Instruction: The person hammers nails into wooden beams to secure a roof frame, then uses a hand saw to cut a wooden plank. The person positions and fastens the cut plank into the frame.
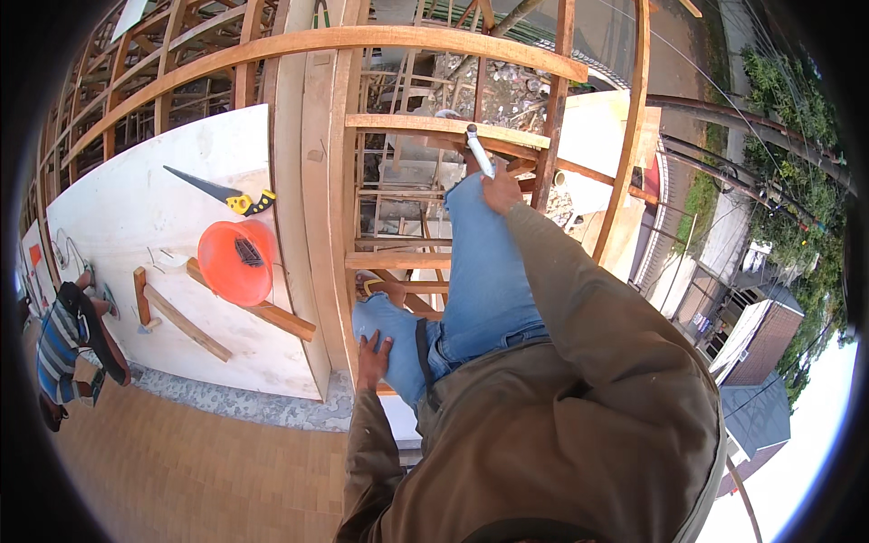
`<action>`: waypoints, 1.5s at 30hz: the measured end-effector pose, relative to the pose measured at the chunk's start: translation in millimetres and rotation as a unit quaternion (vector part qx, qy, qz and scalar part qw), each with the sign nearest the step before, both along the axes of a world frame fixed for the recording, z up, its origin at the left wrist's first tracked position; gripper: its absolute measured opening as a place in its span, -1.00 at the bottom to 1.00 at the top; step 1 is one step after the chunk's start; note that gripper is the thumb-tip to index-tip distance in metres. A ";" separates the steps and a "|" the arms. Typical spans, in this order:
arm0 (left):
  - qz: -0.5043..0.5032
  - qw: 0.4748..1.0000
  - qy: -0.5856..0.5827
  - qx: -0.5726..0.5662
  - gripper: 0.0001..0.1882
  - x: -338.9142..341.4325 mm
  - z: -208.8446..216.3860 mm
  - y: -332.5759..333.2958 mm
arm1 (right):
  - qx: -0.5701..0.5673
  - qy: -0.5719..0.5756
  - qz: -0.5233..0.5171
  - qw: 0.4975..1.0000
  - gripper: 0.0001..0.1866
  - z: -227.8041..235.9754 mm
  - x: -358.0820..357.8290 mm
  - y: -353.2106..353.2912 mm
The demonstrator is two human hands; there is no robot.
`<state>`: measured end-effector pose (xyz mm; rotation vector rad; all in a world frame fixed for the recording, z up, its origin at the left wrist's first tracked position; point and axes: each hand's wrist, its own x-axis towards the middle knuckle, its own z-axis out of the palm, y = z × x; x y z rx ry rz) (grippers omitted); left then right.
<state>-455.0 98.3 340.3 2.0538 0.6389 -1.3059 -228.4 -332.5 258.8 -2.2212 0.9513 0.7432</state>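
A large white panel point(109, 204) spreads out on the person's left, and a long timber beam point(362, 37) crosses beyond the knees. A co-worker point(62, 339) in a striped top is at the panel's far left edge. A shorter wooden rail point(398, 121) spans the open frame just in front of the right knee. On the panel lie an orange bowl point(215, 282) and a handsaw point(237, 201). The left hand point(370, 362) rests on the left leg, fingers parted, gripping nothing. The right hand point(501, 192), by the right knee, closes round the near end of a pale-handled hammer point(480, 156); its head points away, overlapping the rail in view, contact unclear.
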 end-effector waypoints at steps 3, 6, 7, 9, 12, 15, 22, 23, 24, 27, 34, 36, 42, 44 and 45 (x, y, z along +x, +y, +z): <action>-0.050 0.998 -0.013 -0.025 -0.37 19.7 16.9 11.8 | -0.003 0.017 -0.146 0.989 -0.43 -12.9 -55.8 -60.9; -0.067 0.996 -0.030 -0.050 -0.41 40.5 31.2 31.4 | -0.058 0.027 -0.161 0.985 -0.51 -8.6 -116.8 -110.8; -0.075 0.994 -0.061 -0.044 -0.42 37.1 28.5 42.1 | -0.038 0.065 -0.176 0.982 -0.53 37.3 -112.8 -111.8; -0.083 0.991 -0.097 -0.050 -0.43 59.8 38.7 49.9 | -0.018 0.122 -0.132 0.984 -0.53 -16.1 -209.3 -177.2; -0.050 0.992 -0.111 -0.043 -0.47 91.9 80.6 33.5 | -0.027 0.205 0.042 0.978 -0.46 -43.3 -318.9 -202.2; -0.011 0.987 -0.135 -0.082 -0.55 113.0 127.2 -1.7 | -0.003 0.201 0.054 0.978 -0.36 -29.8 -369.7 -159.3; -0.153 0.966 -0.077 -0.194 -0.73 142.9 213.8 -62.9 | 0.059 0.226 -0.025 0.972 -0.45 13.9 -419.8 -15.8; -0.206 0.954 -0.088 -0.199 -0.71 147.0 218.9 -62.1 | 0.076 0.186 -0.054 0.978 -0.45 23.5 -422.1 0.3; -0.202 0.955 -0.050 -0.213 -0.61 149.7 220.1 -56.5 | 0.121 0.217 -0.099 0.964 -0.50 14.8 -432.0 11.5; -0.158 0.960 0.044 -0.228 -0.53 165.7 226.5 -55.0 | 0.198 0.200 -0.113 0.953 -0.56 27.6 -420.1 39.5; -0.174 0.954 0.023 -0.243 -0.65 166.7 217.1 -54.0 | 0.206 0.218 -0.120 0.946 -0.53 82.0 -336.7 16.1; -0.121 0.962 -0.024 -0.243 -0.76 153.8 215.9 -54.8 | 0.170 0.169 -0.132 0.962 -0.53 75.2 -328.0 4.8; -0.015 0.948 -0.074 -0.308 -0.81 138.7 220.3 -60.9 | 0.113 0.155 -0.027 0.981 -0.52 57.1 -264.3 -90.1; 0.087 0.937 -0.069 -0.331 -0.80 131.4 218.5 -63.4 | 0.042 0.156 0.053 0.986 -0.50 48.8 -242.8 -125.7; 0.137 0.931 -0.073 -0.329 -0.80 123.7 215.4 -62.2 | 0.008 0.155 0.101 0.983 -0.49 51.4 -224.3 -136.0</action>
